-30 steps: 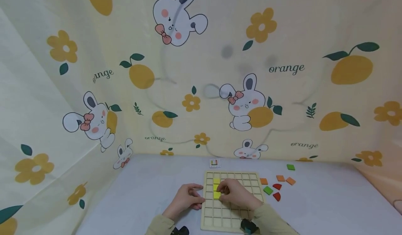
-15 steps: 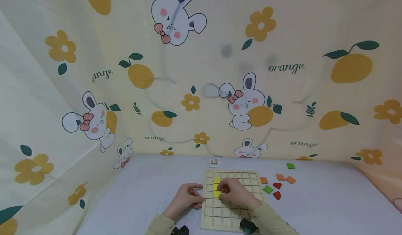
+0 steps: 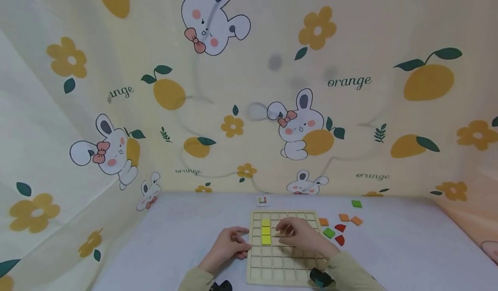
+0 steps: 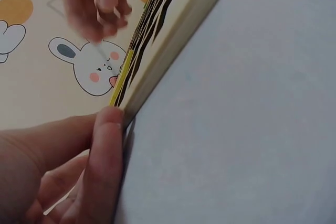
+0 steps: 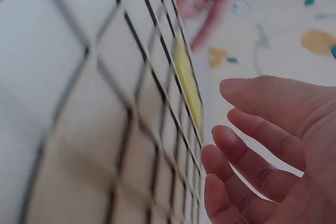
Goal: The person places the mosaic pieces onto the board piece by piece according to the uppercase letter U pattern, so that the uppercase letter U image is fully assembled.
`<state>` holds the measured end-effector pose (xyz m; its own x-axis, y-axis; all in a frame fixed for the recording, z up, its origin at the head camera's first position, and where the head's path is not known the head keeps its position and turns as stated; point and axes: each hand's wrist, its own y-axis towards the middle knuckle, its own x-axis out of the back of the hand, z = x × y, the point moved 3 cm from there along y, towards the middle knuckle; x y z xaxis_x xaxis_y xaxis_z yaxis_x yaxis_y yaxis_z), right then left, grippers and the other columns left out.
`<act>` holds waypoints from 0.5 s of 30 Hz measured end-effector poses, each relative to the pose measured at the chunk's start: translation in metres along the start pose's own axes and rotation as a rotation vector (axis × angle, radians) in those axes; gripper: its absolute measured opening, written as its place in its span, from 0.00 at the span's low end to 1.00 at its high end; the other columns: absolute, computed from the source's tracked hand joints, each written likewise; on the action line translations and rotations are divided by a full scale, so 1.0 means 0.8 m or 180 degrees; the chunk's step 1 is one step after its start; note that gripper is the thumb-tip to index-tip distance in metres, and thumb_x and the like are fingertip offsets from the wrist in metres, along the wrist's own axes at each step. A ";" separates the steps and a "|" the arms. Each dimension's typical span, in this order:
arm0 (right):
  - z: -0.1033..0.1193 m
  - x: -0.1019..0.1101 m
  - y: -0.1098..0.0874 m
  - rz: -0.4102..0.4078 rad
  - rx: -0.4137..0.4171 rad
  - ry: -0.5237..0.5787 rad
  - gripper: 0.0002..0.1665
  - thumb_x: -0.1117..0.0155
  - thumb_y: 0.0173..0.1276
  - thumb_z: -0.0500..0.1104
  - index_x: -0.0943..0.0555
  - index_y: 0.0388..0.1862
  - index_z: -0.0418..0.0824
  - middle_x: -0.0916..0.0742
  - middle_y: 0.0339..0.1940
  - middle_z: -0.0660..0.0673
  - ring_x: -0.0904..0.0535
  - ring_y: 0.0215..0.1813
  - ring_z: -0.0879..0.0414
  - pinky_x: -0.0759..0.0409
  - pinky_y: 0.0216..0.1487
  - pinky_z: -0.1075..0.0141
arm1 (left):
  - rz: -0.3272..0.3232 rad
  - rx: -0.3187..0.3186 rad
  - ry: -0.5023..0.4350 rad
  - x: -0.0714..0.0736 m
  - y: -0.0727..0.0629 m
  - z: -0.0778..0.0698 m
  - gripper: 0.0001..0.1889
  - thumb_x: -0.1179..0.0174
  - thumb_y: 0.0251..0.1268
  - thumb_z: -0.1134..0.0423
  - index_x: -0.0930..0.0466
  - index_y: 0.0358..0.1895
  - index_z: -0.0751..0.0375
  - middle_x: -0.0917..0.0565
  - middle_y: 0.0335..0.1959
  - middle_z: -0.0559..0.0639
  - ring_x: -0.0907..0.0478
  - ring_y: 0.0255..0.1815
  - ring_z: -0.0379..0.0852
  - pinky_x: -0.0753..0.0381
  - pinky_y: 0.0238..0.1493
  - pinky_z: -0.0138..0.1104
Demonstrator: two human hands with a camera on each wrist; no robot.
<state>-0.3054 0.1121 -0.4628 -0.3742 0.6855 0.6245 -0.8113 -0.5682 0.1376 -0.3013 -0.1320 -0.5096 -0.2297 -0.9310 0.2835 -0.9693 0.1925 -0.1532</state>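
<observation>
A wooden grid board [image 3: 272, 278] lies on the table, with three yellow square tiles [image 3: 266, 231] in a column of cells near its left side. My left hand [image 3: 229, 245] rests against the board's left edge, index finger and thumb touching the rim at separate spots; the left wrist view shows a fingertip [image 4: 109, 116] right at that edge. Over the middle of the board, right of the yellow tiles, is my right hand [image 3: 303, 238]. Its thumb and fingers are bent and apart, and the right wrist view shows nothing between them.
Right of the board lie orange square tiles [image 3: 344, 217], green square tiles [image 3: 329, 232] and red quarter-round pieces [image 3: 339, 240]. A small picture card [image 3: 263, 200] sits behind the board. A curtain [image 3: 218, 152] with printed rabbits and oranges hangs at the table's back.
My right hand has let go of the lowest yellow tile and moved right, its fingers spreading apart. The left hand stays at the board's edge. The head view has turned slightly right.
</observation>
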 end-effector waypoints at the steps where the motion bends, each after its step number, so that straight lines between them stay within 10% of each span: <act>1: -0.002 0.010 -0.006 -0.0044 0.0021 -0.0028 0.12 0.33 0.64 0.38 0.20 0.45 0.36 0.18 0.38 0.45 0.24 0.38 0.54 0.21 0.35 0.67 | -0.0002 -0.0001 -0.0009 0.000 0.001 0.000 0.27 0.30 0.51 0.71 0.24 0.57 0.66 0.19 0.27 0.54 0.19 0.20 0.43 0.15 0.24 0.35; 15: -0.066 0.123 -0.104 -0.0518 -0.0908 -0.0487 0.19 0.28 0.58 0.40 0.19 0.48 0.38 0.16 0.44 0.46 0.23 0.43 0.52 0.20 0.40 0.63 | 0.0057 -0.0011 0.0004 0.000 -0.001 -0.006 0.27 0.31 0.52 0.71 0.26 0.58 0.67 0.19 0.28 0.54 0.18 0.21 0.43 0.15 0.24 0.35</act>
<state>-0.2983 0.2508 -0.4536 -0.1757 0.6682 0.7229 -0.9555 -0.2925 0.0381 -0.3008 -0.1308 -0.5047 -0.2473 -0.9271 0.2818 -0.9653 0.2103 -0.1550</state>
